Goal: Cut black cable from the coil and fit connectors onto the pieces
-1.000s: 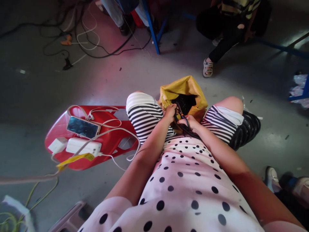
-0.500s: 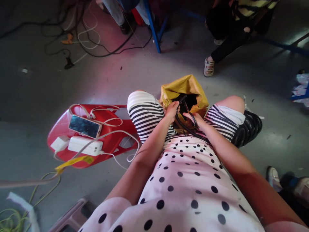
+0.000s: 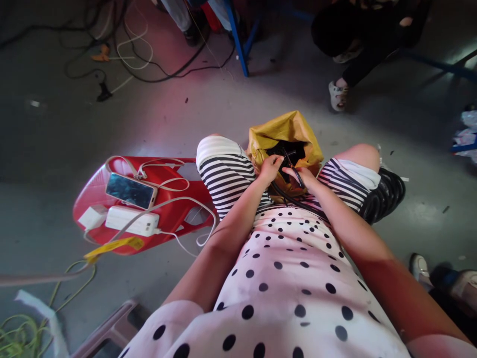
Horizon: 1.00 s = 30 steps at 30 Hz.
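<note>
A yellow bag (image 3: 285, 127) stands open between my knees, with dark pieces (image 3: 296, 149) inside that are too small to make out. Over its near edge, my left hand (image 3: 271, 168) is closed in a pinch on a black tube (image 3: 285, 195), which runs from under the fingers across my lap. My right hand (image 3: 303, 178) grips scissors (image 3: 296, 174) by their black handles. Their blades point up and left over the bag's mouth, close to my left fingertips. Whether the blades touch the tube is hidden.
Coiled black tubing (image 3: 383, 196) lies by my right knee. On my left, a red stool (image 3: 175, 174) carries a phone (image 3: 130, 190), a white power bank (image 3: 130, 221) and cables. A grey stool (image 3: 112, 325) is at lower left. Other people's feet (image 3: 338, 94) and blue table legs (image 3: 238, 40) are ahead.
My left hand has shifted slightly right, closer to the scissors. The tube's end that stuck up above it no longer shows. The person ahead has moved a foot to the right.
</note>
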Motion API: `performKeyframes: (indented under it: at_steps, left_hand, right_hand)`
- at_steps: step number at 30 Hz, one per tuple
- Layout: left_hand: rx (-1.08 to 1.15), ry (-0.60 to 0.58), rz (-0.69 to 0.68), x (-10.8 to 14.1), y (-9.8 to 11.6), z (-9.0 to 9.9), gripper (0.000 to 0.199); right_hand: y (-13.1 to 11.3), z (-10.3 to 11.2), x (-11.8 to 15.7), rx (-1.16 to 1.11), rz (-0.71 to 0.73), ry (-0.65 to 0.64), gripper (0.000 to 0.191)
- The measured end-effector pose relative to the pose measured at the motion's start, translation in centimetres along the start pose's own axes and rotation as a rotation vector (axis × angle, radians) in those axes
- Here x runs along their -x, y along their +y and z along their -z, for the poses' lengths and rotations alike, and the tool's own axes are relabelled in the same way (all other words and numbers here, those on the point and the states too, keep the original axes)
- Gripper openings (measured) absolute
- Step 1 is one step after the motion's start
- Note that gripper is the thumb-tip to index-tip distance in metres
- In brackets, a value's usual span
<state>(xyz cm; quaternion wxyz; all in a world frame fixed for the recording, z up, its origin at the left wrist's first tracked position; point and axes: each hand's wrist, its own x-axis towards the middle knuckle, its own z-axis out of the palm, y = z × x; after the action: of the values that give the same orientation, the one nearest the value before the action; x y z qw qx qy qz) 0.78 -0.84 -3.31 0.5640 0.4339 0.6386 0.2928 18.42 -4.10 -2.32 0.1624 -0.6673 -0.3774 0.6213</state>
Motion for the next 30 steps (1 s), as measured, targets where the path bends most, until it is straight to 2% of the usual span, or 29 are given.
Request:
performKeyframes:
  at_steps: [6, 11, 18, 23, 26, 30]
  left_hand:
    - [-0.040, -0.105, -0.042, -0.8, -0.3, 0.3, 0.012]
    - [-0.088, -0.088, -0.029, -1.4, -1.0, 0.5, 0.016]
    - [-0.109, -0.141, -0.025, -1.8, -1.8, 0.2, 0.013]
    - [-0.098, -0.093, -0.015, -2.1, -1.9, -0.2, 0.021]
    - [-0.048, -0.050, 0.056, -2.1, -1.6, -0.3, 0.025]
    - [0.167, 0.094, 0.313, -2.1, -1.0, -0.3, 0.028]
  right_hand:
    - [-0.5, 0.8, -0.7, 0.127, -0.010, -0.021, 0.062]
    - [0.7, 0.6, -1.2, 0.196, 0.028, 0.042, 0.069]
    - [1.4, 0.5, -2.2, 0.220, -0.049, -0.023, 0.064]
    - [1.4, 0.1, -2.8, 0.292, -0.007, 0.109, 0.067]
    - [1.1, -0.2, -2.3, 0.237, -0.033, 0.116, 0.069]
    - [0.3, -1.3, -0.1, -0.018, -0.147, -0.122, 0.064]
